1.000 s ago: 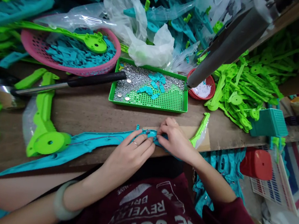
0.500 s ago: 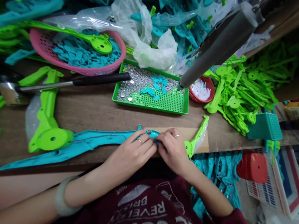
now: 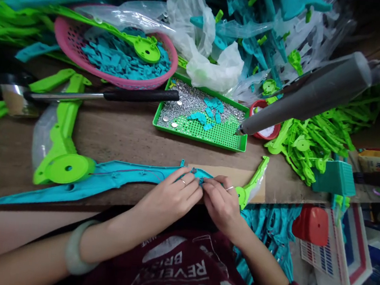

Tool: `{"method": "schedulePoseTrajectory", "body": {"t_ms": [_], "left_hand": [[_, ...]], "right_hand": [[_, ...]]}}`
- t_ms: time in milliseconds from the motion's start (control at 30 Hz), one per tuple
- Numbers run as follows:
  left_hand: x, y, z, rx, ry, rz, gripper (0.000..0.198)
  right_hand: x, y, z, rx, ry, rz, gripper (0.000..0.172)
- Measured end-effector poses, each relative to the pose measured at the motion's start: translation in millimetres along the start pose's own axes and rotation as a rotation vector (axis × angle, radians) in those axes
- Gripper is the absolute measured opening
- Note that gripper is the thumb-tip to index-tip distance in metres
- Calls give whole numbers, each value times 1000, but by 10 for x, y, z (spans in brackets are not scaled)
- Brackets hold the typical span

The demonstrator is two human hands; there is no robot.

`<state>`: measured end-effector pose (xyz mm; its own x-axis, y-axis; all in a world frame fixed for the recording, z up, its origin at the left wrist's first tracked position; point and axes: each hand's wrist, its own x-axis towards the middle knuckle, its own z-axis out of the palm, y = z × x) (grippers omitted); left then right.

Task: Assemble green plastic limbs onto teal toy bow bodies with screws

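A long, curved blue plastic shell (image 3: 135,173) lies along the bench's front edge, with a thin dark wire running inside it. My left hand (image 3: 175,198) rests over its right end, fingers bent and pressed on it. Beside it, my right hand (image 3: 222,208) has thumb and fingers pinched together at the same end. A small blue piece (image 3: 201,180) shows between the fingertips of both hands; its exact kind is too small to tell. A green plastic part with a round end (image 3: 68,168) overlaps the shell's left portion. Another green part (image 3: 252,181) lies right of my right hand.
Behind the hands sits a green tray (image 3: 199,141) of screws and small blue pieces. A grey, rod-shaped tool (image 3: 305,94) hangs over its right corner. A hammer (image 3: 106,95), a pink basket (image 3: 111,78), a red bowl (image 3: 275,133) and piled green parts (image 3: 302,146) surround it.
The view has shifted, so the tray and basket appear farther right. Both hands stay at the shell's right end; the small blue piece between the fingertips shows more clearly.
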<state>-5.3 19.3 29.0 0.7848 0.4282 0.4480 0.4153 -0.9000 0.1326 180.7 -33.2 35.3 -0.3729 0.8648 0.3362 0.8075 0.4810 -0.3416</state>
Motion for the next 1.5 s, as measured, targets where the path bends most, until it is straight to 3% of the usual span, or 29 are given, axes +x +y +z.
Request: {"method": "schedulePoseTrajectory", "body": {"t_ms": [133, 300, 467, 633, 867, 1033, 1167, 1267, 1367, 1500], "left_hand": [[6, 7, -10, -24, -15, -9, 28], [0, 7, -8, 4, -14, -3, 30], [29, 28, -24, 47, -36, 8, 30], [90, 111, -59, 152, -88, 68, 35], [107, 192, -84, 217, -171, 67, 27], [150, 139, -111, 149, -246, 16, 20], [218, 101, -131, 123, -287, -8, 17], [279, 62, -122, 74, -275, 74, 18], [348, -10, -104, 12, -316, 171, 20], [438, -124, -103, -91, -387, 194, 22]], "right_hand": [[59, -23, 16, 28, 36, 67, 16], [103, -39, 33, 9, -40, 76, 18], [87, 142, -228, 147, -19, 96, 20], [60, 399, -527, 137, -269, 38, 20], [166, 429, -487, -57, -339, -3, 28], [129, 428, -526, 161, -277, 27, 23], [64, 365, -459, -94, -247, 91, 21], [-1, 257, -422, -314, -299, 124, 16], [-99, 143, -444, -380, -349, 123, 12], [-242, 23, -457, -379, -321, 119, 12]]}}
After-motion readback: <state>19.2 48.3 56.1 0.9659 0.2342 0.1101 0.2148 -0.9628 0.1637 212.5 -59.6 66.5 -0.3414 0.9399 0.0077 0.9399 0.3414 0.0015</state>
